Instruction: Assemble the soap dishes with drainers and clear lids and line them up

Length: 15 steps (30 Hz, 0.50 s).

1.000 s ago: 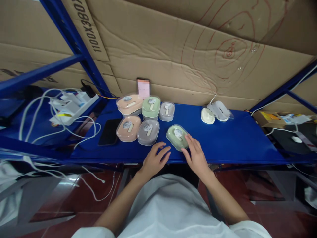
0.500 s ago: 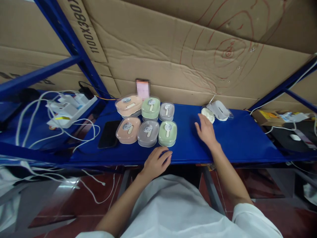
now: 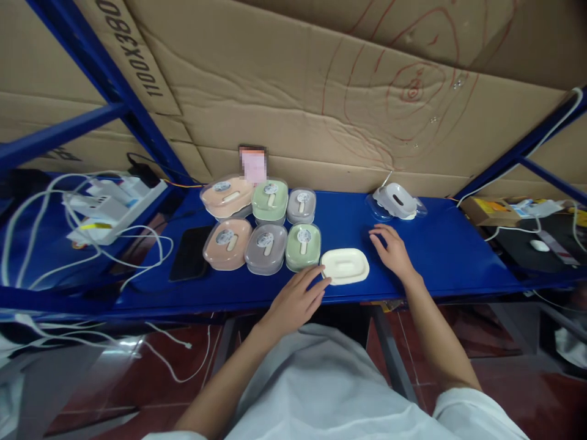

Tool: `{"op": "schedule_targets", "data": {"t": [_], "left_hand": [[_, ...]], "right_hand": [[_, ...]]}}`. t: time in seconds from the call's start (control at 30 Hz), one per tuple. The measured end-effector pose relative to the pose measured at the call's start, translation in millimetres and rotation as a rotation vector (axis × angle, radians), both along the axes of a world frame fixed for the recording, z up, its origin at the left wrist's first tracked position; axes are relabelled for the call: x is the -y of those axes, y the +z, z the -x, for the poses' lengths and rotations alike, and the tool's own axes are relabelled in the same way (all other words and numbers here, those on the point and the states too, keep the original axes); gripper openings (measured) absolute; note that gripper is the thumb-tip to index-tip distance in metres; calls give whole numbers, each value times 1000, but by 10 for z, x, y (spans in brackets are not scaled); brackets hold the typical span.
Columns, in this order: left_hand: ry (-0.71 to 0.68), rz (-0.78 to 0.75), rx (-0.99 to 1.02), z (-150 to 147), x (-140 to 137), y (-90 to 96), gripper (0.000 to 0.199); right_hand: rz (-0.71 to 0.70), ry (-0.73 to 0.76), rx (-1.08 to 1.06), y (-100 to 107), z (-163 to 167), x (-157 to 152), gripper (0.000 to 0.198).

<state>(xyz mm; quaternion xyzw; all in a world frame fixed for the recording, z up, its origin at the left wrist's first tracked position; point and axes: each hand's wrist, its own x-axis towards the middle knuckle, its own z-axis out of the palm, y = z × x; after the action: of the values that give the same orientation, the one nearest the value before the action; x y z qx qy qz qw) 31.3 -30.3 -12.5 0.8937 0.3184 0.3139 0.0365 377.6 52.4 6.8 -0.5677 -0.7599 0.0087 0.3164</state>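
A cream oval tray-like piece point(image 3: 345, 266) with a raised middle lies flat near the bench's front edge. My left hand point(image 3: 299, 298) is at its left end, fingers apart, fingertips touching or just over the rim. To the right of it my right hand point(image 3: 389, 249) hovers with spread fingers, holding nothing. Beyond that hand, a grey-white plastic tray with a dark slot point(image 3: 398, 200) rests among clear covers point(image 3: 380, 209). Left of the cream piece stand two rows of lidded boxes, including a green box point(image 3: 303, 247), a grey box point(image 3: 266, 249) and a peach box point(image 3: 227, 245).
A black phone point(image 3: 189, 253) lies left of the boxes. A power strip point(image 3: 117, 211) with tangled white cables sits at the far left. Cardboard point(image 3: 284, 98) walls the back, and a small carton point(image 3: 493, 211) stands at the right. Blue shelf posts point(image 3: 98, 58) flank the bench.
The cream piece has moved from beside the grey-white tray to the front, next to the green box. My right hand has drawn nearer and away from it; my left has shifted slightly right.
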Motion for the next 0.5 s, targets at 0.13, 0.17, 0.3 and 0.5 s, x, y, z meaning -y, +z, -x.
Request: {"op": "schedule_targets", "data": {"t": [0.13, 0.17, 0.3, 0.5], "left_hand": [[-31, -6, -121, -126, -4, 51, 41], [-40, -3, -145, -148, -2, 60, 39], [-81, 10, -162, -185, 8, 59, 29], [-19, -11, -123, -171, 18, -22, 44]], "right_hand": [[77, -172, 236, -98, -141, -338, 56], [113, -214, 274, -135, -153, -391, 59], [182, -256, 337, -248, -124, -388, 67], [-9, -289, 410, -125, -191, -340, 66]]}}
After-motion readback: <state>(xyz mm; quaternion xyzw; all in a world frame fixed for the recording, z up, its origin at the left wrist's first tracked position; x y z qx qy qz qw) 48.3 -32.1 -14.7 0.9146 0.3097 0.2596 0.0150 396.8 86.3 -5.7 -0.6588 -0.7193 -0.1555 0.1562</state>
